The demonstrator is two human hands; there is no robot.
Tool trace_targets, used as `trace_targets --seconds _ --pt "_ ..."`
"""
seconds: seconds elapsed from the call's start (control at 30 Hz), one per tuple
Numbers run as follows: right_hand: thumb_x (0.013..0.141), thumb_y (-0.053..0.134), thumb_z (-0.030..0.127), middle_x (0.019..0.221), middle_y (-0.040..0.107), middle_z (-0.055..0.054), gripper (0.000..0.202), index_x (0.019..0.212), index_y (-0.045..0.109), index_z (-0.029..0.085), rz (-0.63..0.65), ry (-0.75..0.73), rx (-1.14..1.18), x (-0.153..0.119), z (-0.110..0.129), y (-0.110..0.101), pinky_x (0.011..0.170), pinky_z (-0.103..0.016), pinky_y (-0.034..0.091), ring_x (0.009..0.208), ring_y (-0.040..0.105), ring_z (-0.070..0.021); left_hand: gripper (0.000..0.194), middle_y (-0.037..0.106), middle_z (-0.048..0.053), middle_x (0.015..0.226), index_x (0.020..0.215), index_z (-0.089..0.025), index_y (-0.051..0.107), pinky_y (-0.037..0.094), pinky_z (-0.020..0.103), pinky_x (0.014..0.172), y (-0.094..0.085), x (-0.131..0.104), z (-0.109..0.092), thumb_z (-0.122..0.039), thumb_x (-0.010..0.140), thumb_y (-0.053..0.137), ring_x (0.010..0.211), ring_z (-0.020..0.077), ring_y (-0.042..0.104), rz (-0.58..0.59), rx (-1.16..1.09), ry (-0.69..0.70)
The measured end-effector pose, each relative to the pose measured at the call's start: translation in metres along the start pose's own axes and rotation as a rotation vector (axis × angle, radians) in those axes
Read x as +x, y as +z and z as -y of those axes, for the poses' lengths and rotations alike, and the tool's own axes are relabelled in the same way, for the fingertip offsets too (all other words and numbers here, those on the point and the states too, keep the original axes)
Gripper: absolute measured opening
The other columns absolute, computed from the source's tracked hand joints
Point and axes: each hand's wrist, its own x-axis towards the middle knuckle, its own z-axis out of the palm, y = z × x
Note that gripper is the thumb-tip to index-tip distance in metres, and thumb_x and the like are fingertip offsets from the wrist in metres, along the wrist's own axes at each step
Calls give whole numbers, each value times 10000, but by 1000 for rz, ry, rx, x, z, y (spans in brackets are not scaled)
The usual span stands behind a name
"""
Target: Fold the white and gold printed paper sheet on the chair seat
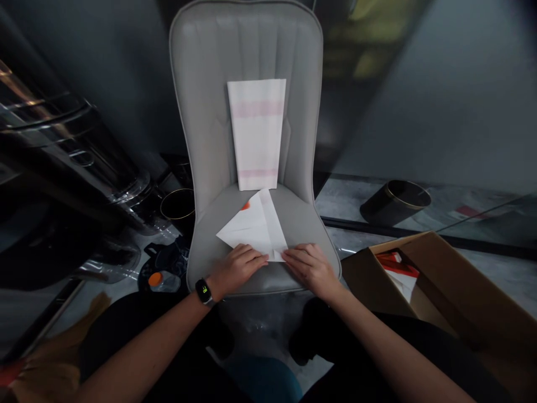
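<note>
1 folded white paper sheet lies on the grey padded chair; half-curled, the left hand touches its near edge, the right hand its near right corner. Whether either pinches it, I cannot tell. Pink-striped paper stands beyond.

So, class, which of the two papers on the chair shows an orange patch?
The lower paper, touched by the left hand and right hand. The upper paper, against the backrest, shows pink bands instead.
</note>
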Motion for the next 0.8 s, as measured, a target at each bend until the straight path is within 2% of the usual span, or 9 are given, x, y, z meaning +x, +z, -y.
trace_targets --seconds 0.13,0.33,0.53,0.7,0.8 --pt "954 686 131 1100 777 -99 268 1219 713 163 19 3 17 -2 -1 -1 801 -396 531 970 651 -239 177 719 42 961 1111 -184 689 513 361 849 -2 2 -2 -187 1046 525 906 187 632 -3 -6 -15" --pt "957 680 136 1054 791 -78 227 1165 746 197 0 33 33 -3 0 -2 778 -384 525 906 665 -228 149 717 32 921 1043 -187 694 505 356 826 -2 2 -3 -182 1033 546 872 183 626 -30 -1 -1" --pt "963 679 150 1077 796 -71 222 1165 750 209 -4 67 71 -3 -1 -2 778 -373 502 895 696 -206 150 719 31 943 1079 -188 688 498 356 834 -3 2 -4 -176 1033 546 892 181 617 -26 -24 -3" --pt "977 663 169 1022 798 -68 176 1121 756 205 1 91 64 -3 -1 -1 764 -370 500 845 688 -200 139 693 46 954 1087 -188 687 491 364 829 1 1 -4 -200 1023 564 892 194 604 -21 10 -29" --pt "973 677 209 1079 781 -84 256 1225 719 214 38 118 81 -4 1 -1 797 -385 523 911 683 -221 164 669 42 910 1044 -188 696 497 363 817 3 0 -4 -188 1032 532 862 193 596 -15 36 -41"
